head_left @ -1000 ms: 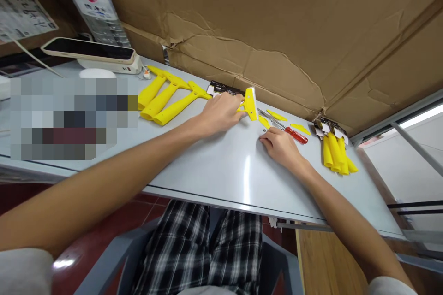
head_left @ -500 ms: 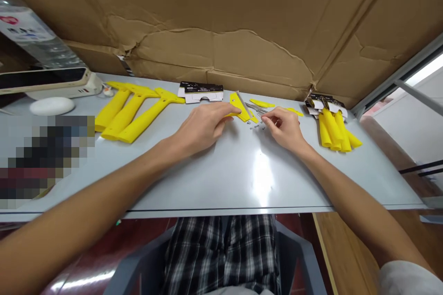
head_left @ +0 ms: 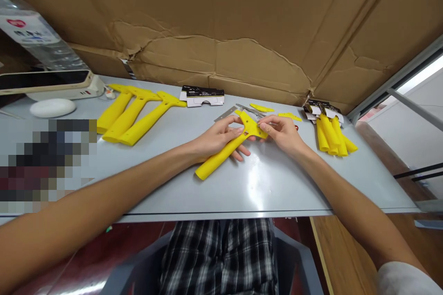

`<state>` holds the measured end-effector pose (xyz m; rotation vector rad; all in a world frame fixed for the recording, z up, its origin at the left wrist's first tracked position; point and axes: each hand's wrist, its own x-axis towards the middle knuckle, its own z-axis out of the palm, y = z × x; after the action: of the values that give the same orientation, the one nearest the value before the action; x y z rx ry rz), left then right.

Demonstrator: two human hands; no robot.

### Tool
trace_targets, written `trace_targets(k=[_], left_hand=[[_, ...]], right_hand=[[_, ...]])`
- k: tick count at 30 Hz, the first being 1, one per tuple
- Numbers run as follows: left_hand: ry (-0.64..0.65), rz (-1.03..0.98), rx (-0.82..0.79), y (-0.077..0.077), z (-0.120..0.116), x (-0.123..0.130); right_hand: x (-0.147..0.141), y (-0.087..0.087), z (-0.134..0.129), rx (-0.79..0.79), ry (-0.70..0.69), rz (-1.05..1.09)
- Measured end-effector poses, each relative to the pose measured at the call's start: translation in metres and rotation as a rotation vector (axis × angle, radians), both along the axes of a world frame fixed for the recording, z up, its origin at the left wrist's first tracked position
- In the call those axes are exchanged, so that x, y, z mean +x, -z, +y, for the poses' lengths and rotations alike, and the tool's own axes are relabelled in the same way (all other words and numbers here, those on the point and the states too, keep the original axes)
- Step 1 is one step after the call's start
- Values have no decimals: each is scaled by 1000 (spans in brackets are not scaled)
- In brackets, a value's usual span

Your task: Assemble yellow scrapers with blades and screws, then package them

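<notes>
My left hand (head_left: pixel 221 137) is closed around a yellow plastic scraper handle (head_left: pixel 221 157), whose T-shaped head points away from me and has small holes. The handle is tilted, its round end toward me on the left. My right hand (head_left: pixel 284 132) pinches at the right side of that head, thumb and forefinger together. Whatever small part lies between those fingertips is too small to make out. Just beyond my left hand lies a flat metal blade (head_left: pixel 225 114). Scissors-like metal tools (head_left: pixel 254 110) and thin yellow plastic pieces (head_left: pixel 262 108) lie behind the handle's head.
Three yellow scraper handles (head_left: pixel 145 120) lie at the left, beside black-and-white card packaging (head_left: pixel 203 96). Several bundled yellow handles (head_left: pixel 332 136) lie at the right. A white oval object (head_left: pixel 52 107), a phone (head_left: pixel 44 80) and a water bottle (head_left: pixel 38 32) stand far left. Cardboard (head_left: pixel 214 18) walls the back.
My left hand has left the yellow head piece with its blade and now holds a scraper handle nearer me. My right hand has moved from the small loose hardware to the handle's head.
</notes>
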<state>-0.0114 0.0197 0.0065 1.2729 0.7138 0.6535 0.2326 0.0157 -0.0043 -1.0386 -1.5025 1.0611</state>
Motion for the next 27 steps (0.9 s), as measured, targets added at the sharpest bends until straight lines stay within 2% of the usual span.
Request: trace_targets(k=[3, 9, 15, 20, 27], left_hand=[[-1, 4, 5, 5, 1, 2], [-35, 59, 153, 7, 1, 1], [-66, 4, 119, 14, 6, 1], [-25, 20, 125, 9, 4, 2], [4, 67, 172, 4, -4, 5]], right_hand=[[-2, 1, 1, -33, -11, -47], [-2, 2, 0, 8, 2, -99], [0, 3, 1, 9, -8, -170], [-1, 0, 1, 108, -7, -197], [-7, 1, -5, 157, -7, -188]])
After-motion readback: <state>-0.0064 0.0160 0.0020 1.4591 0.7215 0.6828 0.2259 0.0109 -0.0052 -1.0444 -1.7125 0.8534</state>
